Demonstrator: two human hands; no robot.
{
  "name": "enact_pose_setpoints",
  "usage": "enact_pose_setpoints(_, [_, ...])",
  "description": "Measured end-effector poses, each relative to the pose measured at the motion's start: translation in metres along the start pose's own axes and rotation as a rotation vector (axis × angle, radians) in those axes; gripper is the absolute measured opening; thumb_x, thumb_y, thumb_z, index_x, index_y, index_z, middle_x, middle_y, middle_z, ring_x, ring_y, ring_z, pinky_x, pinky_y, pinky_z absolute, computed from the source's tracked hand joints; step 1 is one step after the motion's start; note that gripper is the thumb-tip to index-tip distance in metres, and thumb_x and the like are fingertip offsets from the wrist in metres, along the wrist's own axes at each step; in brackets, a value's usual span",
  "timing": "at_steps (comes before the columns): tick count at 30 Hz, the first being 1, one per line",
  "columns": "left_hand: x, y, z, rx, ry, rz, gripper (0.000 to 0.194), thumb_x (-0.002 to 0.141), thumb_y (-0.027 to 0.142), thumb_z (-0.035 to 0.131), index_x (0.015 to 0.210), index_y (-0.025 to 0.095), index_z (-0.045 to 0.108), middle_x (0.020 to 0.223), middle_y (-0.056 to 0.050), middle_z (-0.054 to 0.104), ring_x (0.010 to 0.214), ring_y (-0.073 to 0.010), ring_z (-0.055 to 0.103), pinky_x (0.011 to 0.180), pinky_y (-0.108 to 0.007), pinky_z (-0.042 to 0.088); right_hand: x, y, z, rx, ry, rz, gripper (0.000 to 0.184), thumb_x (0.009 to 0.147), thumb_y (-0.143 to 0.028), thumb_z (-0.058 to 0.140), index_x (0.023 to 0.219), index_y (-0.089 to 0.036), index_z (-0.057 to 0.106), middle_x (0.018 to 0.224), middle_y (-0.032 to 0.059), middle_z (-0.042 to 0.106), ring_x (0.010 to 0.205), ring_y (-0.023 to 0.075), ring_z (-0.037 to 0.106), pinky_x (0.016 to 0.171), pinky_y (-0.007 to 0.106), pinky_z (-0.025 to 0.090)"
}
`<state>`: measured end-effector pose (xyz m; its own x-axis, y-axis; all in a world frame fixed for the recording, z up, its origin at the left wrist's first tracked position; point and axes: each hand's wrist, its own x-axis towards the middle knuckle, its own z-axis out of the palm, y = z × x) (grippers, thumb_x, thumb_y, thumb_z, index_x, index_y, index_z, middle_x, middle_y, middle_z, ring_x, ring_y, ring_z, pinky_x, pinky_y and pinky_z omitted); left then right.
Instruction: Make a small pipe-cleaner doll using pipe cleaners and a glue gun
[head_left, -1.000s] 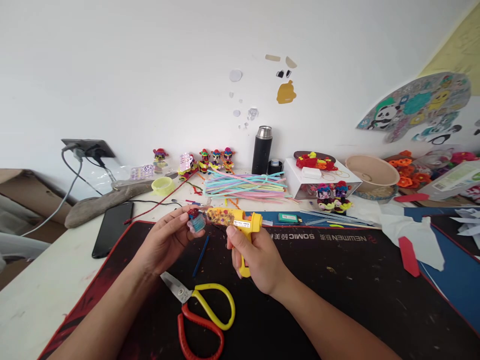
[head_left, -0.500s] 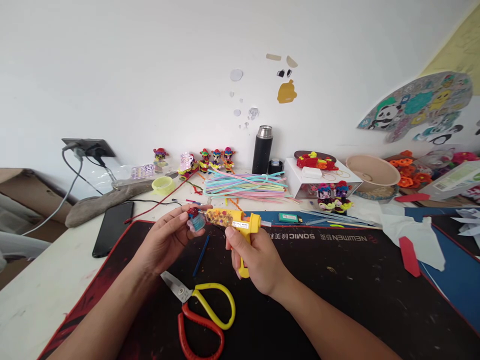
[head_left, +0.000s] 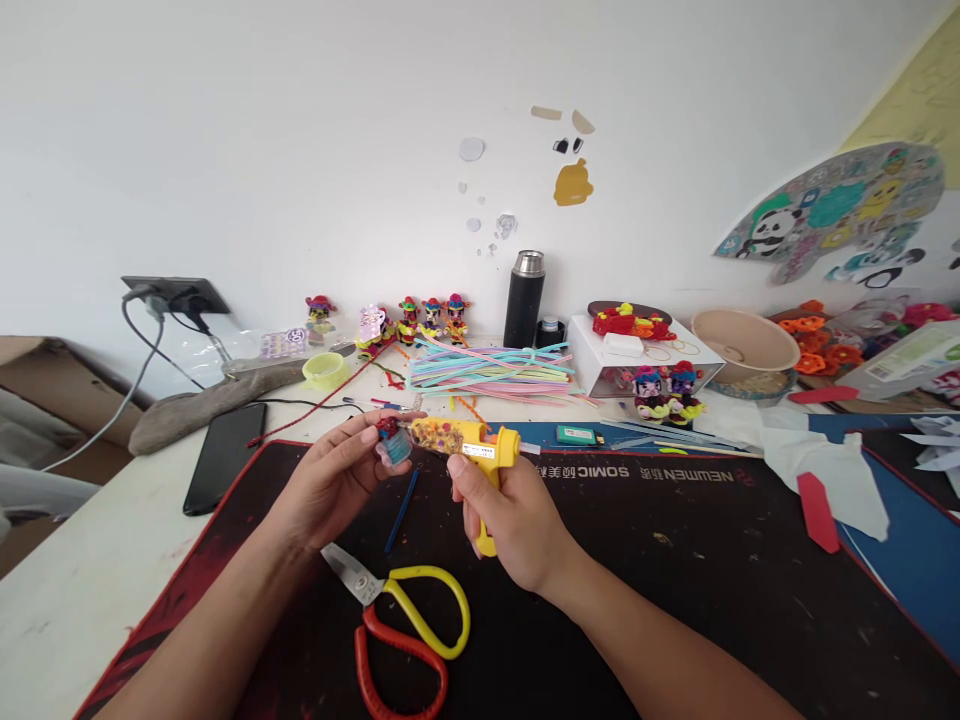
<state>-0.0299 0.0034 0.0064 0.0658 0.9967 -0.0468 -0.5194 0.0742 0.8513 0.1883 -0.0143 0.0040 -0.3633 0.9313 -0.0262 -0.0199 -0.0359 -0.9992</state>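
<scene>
My right hand [head_left: 510, 520] is closed round the grip of a yellow glue gun [head_left: 480, 450], whose barrel is crusted with coloured specks and points left. The nozzle meets a small red and blue pipe-cleaner figure [head_left: 392, 442] that my left hand [head_left: 330, 485] pinches between thumb and fingers. Both hands hover above a black desk mat [head_left: 675, 580]. Scissors [head_left: 409, 625] with one yellow and one red handle lie on the mat just below my hands, and a short blue pipe-cleaner piece [head_left: 401, 512] lies between them.
A black phone [head_left: 225, 455] lies at the left. Behind are a bundle of pastel pipe cleaners [head_left: 495, 372], a row of small figures [head_left: 431, 318], a black flask [head_left: 523, 300], a white box [head_left: 637, 360], a beige bowl [head_left: 742, 345] and paper scraps [head_left: 825, 470].
The glue gun has tilted slightly, its nozzle staying on the figure. Both hands have hardly shifted.
</scene>
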Motion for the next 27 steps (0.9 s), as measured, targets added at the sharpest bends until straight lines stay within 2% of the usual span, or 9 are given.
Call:
enact_pose_setpoints(8, [-0.0002, -0.0001, 0.0016, -0.008, 0.022, -0.001, 0.033, 0.069, 0.027, 0.101, 0.095, 0.015, 0.087, 0.086, -0.007, 0.084, 0.071, -0.0186, 0.078, 0.067, -0.027, 0.071, -0.0004, -0.0012, 0.0, -0.035, 0.0, -0.013, 0.058, 0.099, -0.072, 0.056, 0.069, -0.022, 0.056, 0.044, -0.0032, 0.052, 0.039, 0.0123, 0.051, 0.044, 0.024, 0.038])
enact_pose_setpoints(19, [0.0015, 0.0, 0.0014, 0.007, 0.002, 0.001, 0.031, 0.072, 0.028, 0.1, 0.096, 0.015, 0.087, 0.086, -0.006, 0.083, 0.072, -0.0172, 0.077, 0.067, -0.026, 0.071, -0.0007, -0.0023, 0.0006, -0.053, -0.001, -0.031, 0.055, 0.101, -0.067, 0.056, 0.069, -0.022, 0.053, 0.047, -0.0037, 0.052, 0.04, 0.0111, 0.05, 0.043, 0.022, 0.038])
enact_pose_setpoints(27, [0.0018, -0.0008, -0.0009, 0.002, 0.003, 0.02, 0.028, 0.074, 0.027, 0.098, 0.097, 0.015, 0.087, 0.09, -0.007, 0.084, 0.077, -0.0195, 0.078, 0.068, -0.026, 0.071, -0.0007, -0.0039, 0.0002, -0.078, 0.005, -0.032, 0.052, 0.101, -0.064, 0.056, 0.069, -0.023, 0.052, 0.048, -0.0042, 0.051, 0.041, 0.0113, 0.051, 0.043, 0.022, 0.039])
